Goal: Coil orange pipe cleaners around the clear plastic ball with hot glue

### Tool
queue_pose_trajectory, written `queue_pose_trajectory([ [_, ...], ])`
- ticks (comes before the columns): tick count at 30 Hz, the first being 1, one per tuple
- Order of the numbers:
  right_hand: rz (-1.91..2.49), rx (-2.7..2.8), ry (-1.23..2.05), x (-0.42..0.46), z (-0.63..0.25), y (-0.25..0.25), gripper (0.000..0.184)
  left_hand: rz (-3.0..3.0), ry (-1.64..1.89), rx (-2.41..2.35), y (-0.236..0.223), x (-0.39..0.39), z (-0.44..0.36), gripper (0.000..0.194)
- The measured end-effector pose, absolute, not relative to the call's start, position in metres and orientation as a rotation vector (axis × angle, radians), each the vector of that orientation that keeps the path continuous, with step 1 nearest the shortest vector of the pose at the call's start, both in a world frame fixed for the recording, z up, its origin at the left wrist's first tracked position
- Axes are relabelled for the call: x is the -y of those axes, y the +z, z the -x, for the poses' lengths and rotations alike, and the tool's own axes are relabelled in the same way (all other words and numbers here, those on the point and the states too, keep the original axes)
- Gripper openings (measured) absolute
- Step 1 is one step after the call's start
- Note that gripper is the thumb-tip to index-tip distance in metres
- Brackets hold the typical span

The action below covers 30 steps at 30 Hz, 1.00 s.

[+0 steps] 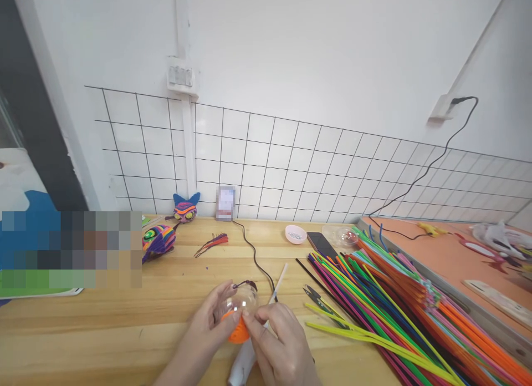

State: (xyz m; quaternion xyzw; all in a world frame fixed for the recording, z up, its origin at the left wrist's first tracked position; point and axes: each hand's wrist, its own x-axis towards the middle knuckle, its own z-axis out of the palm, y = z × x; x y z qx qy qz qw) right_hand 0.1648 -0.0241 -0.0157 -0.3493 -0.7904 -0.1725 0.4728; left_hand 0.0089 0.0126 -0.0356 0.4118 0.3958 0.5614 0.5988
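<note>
My left hand (206,324) and my right hand (281,341) meet low in the middle of the wooden table (103,319). Together they grip a clear plastic ball (241,304) with an orange fuzzy piece (238,330) at its bottom and a dark pipe-cleaner loop (245,285) at its top. The left fingers curl around the ball's left side. The right thumb and forefinger pinch its lower right. A white glue gun (243,364) lies under my hands, its stick (277,283) pointing up and right.
A wide heap of coloured pipe cleaners (399,314) covers the table's right half, with small scissors (318,298) at its left edge. A phone (322,243), pink dish (295,234) and second clear ball (347,237) lie behind. Pipe-cleaner figures (160,239) and a black cable (253,253) lie at the left and middle.
</note>
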Motion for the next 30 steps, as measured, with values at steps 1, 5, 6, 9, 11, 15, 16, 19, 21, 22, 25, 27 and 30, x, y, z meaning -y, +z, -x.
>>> queue_pose_trajectory([
  [1, 0.863, 1.926, -0.396, 0.024, -0.164, -0.018, 0.027, -0.959, 1.303, -0.922, -0.035, -0.013, -0.008, 0.06],
  [5, 0.884, 1.819, -0.333, 0.023, -0.158, -0.027, 0.025, -1.002, 1.254, -0.922, -0.034, -0.014, -0.005, 0.058],
  [6, 0.882, 1.801, -0.339, 0.023, -0.157, -0.028, 0.024, -1.016, 1.234, -0.922, -0.035, -0.014, -0.004, 0.057],
  [9, 0.862, 1.816, -0.369, 0.023, -0.157, -0.029, 0.024, -1.023, 1.252, -0.952, -0.041, -0.018, -0.004, 0.057],
  [11, 0.845, 1.874, -0.372, 0.023, -0.159, -0.027, 0.025, -1.038, 1.271, -0.96, -0.047, -0.02, -0.006, 0.057],
  [15, 0.829, 1.933, -0.357, 0.024, -0.163, -0.026, 0.027, -1.034, 1.269, -0.997, -0.055, -0.023, -0.008, 0.055],
  [16, 0.832, 1.925, -0.356, 0.024, -0.162, -0.026, 0.027, -1.035, 1.27, -1.003, -0.055, -0.023, -0.008, 0.054],
  [19, 0.844, 1.895, -0.361, 0.023, -0.161, -0.028, 0.026, -1.022, 1.275, -1.02, -0.052, -0.023, -0.009, 0.054],
  [21, 0.849, 1.887, -0.357, 0.022, -0.16, -0.029, 0.025, -0.995, 1.274, -1.038, -0.048, -0.022, -0.008, 0.056],
  [22, 0.853, 1.883, -0.351, 0.022, -0.159, -0.03, 0.024, -0.992, 1.264, -1.04, -0.046, -0.021, -0.007, 0.057],
  [25, 0.862, 1.847, -0.352, 0.022, -0.154, -0.03, 0.022, -1.026, 1.211, -1.004, -0.04, -0.021, -0.002, 0.052],
  [27, 0.878, 1.804, -0.353, 0.024, -0.151, -0.029, 0.022, -1.029, 1.2, -0.977, -0.037, -0.021, 0.0, 0.048],
  [30, 0.88, 1.863, -0.285, 0.027, -0.155, -0.024, 0.024, -0.997, 1.211, -0.966, -0.035, -0.022, 0.003, 0.047],
])
